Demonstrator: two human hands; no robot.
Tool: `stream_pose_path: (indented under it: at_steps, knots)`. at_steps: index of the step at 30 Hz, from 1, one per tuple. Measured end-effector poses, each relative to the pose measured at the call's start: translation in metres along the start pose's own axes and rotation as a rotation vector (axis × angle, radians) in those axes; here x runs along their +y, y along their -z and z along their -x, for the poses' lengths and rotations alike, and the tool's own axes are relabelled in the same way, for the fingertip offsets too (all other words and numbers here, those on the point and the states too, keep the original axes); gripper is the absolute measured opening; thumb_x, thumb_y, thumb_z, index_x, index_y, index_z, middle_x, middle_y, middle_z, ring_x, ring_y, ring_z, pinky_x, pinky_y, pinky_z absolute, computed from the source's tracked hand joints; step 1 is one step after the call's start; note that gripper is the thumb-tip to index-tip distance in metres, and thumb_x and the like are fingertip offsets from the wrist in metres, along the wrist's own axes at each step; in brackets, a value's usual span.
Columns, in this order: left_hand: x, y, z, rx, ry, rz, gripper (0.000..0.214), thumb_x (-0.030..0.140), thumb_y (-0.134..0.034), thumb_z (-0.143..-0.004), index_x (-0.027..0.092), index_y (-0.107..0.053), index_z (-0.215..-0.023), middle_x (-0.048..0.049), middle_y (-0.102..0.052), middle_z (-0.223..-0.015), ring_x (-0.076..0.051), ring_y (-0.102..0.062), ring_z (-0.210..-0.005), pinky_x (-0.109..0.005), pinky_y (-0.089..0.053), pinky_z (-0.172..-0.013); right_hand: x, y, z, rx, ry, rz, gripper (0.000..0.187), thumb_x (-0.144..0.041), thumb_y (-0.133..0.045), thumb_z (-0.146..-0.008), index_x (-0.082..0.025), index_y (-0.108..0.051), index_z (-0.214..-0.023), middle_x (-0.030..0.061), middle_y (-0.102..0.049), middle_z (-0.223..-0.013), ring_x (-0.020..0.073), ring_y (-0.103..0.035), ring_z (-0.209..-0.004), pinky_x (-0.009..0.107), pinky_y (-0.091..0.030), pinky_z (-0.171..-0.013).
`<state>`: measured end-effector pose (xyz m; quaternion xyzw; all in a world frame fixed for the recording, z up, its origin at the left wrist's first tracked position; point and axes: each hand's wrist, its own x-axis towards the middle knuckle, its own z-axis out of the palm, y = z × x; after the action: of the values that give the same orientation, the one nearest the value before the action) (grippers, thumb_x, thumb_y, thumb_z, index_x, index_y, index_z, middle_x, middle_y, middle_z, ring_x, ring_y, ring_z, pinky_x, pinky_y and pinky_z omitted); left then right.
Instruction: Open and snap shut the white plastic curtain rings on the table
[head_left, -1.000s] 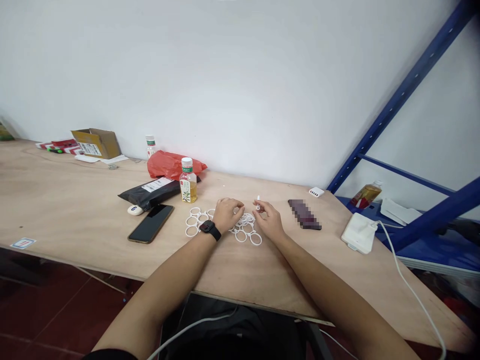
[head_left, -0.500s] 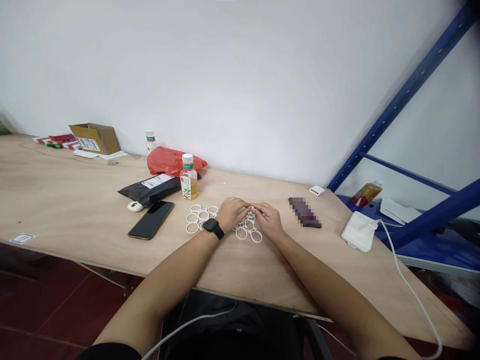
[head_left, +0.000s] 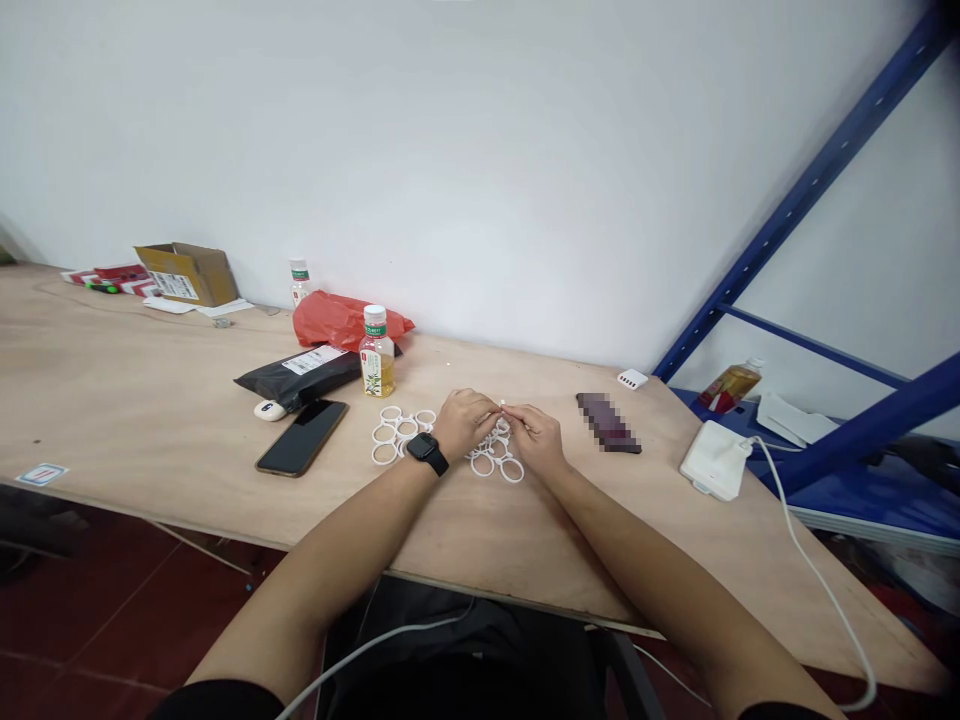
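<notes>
White plastic rings (head_left: 512,470) with small knobs lie clustered on the wooden table, in front of and between my hands. More such rings (head_left: 385,454) spread out to the left, beside my left wrist with its black watch. My left hand (head_left: 466,420) is closed, its thumb and fingertips pinching a small white part that seems to belong to a ring. Against it, fingertip to fingertip, my right hand (head_left: 536,433) pinches the same white part. The fingers hide most of what they hold.
Left of the rings are a phone (head_left: 302,438), a black parcel (head_left: 300,375), a juice bottle (head_left: 377,355) and a red bag (head_left: 337,318). To the right lie a pixelated dark object (head_left: 609,422) and a white adapter (head_left: 716,460) with a cable. A blue rack (head_left: 847,425) stands beyond.
The hands stay nearly in place, with slight finger movement around the small white part. The whole view has shifted a little.
</notes>
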<state>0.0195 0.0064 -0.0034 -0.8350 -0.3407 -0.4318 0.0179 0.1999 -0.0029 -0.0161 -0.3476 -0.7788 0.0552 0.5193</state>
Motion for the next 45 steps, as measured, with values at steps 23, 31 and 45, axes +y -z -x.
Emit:
stream_pose_path:
  at_steps: [23,31,45]
  knots:
    - [-0.035,0.084,0.046,-0.762,0.493,-0.309,0.112,0.089,-0.043,-0.064,0.019,-0.028,-0.15,-0.0183,-0.018,-0.158,-0.039,-0.015,-0.145,-0.056,-0.013,-0.114,0.023,0.014,0.005,-0.826,-0.188,0.281,0.097,-0.077,-0.055,-0.072,-0.027,-0.028,-0.151,0.0109,-0.017,-0.159,0.0365,-0.011,-0.146,0.055,-0.018,-0.115]
    - [-0.032,0.052,0.057,-0.715,0.398,-0.25,0.109,0.087,-0.042,-0.067,0.023,-0.021,-0.152,-0.0151,-0.017,-0.159,-0.039,-0.015,-0.145,-0.061,-0.008,-0.114,0.006,0.008,0.006,-0.944,-0.187,0.327,0.107,-0.081,-0.054,-0.07,-0.03,-0.012,-0.154,0.0092,-0.004,-0.161,0.0365,0.001,-0.147,0.058,-0.008,-0.115]
    - [-0.037,-0.009,-0.009,-0.549,0.239,-0.015,0.096,0.078,-0.048,-0.075,0.016,-0.033,-0.147,-0.0171,-0.03,-0.154,-0.029,-0.028,-0.143,-0.046,-0.023,-0.116,0.067,0.004,-0.012,-0.686,-0.215,0.294,0.094,-0.072,-0.054,-0.079,-0.02,-0.025,-0.152,0.0166,-0.016,-0.158,0.0351,-0.011,-0.146,0.054,-0.019,-0.116]
